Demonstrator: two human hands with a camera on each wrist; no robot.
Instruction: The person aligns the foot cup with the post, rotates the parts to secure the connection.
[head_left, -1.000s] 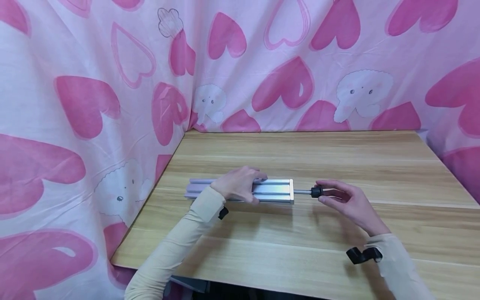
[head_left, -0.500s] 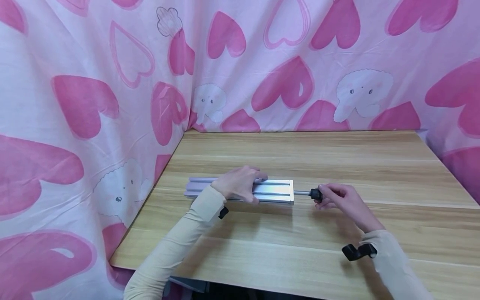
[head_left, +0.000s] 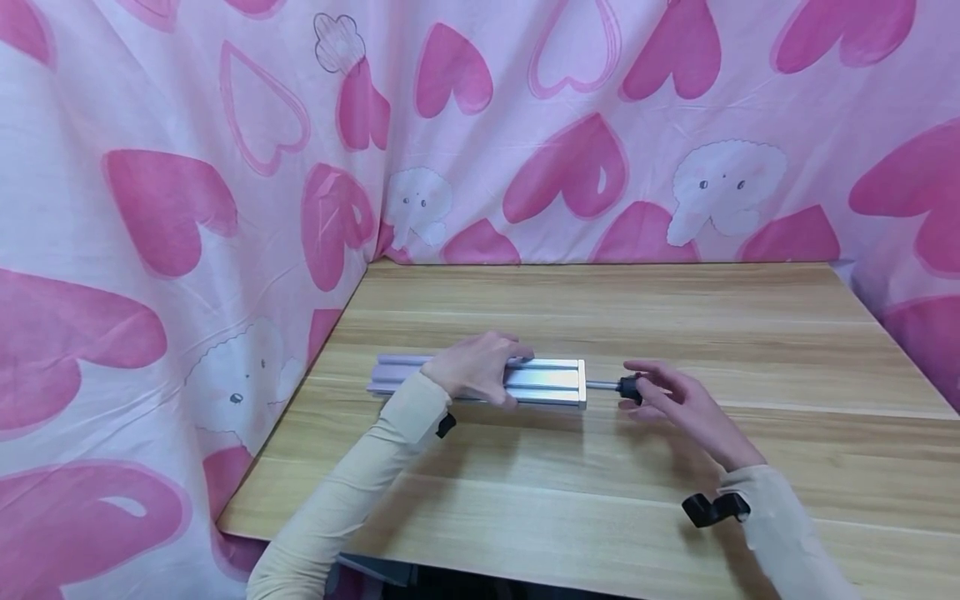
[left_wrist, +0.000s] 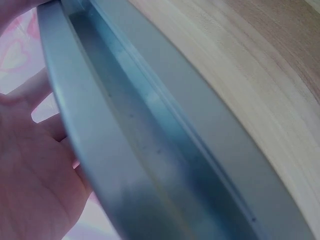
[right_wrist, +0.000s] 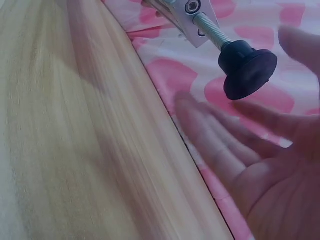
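A silver aluminium profile point(head_left: 546, 379) with lengthwise grooves lies across the table, a flat plate at its right end. My left hand point(head_left: 474, 367) grips it from above near its middle, thumb on the near side and fingers over the far side. One deep groove of the profile point(left_wrist: 150, 130) fills the left wrist view, the palm beside it. From the end plate point(head_left: 582, 384) a threaded rod point(right_wrist: 212, 31) sticks out, carrying a black levelling foot point(right_wrist: 247, 70). My right hand point(head_left: 678, 404) surrounds this foot with spread fingers, and the right wrist view shows a gap between them.
Beneath everything is a wood-grain table point(head_left: 600, 500). A pink curtain with hearts point(head_left: 450, 71) closes off the back and left sides. Black wrist straps point(head_left: 716, 508) hang below the sleeves.
Half a second ago my right thumb and fingers pinched the levelling foot; now they are spread off it. My left hand and the profile have stayed almost in place.
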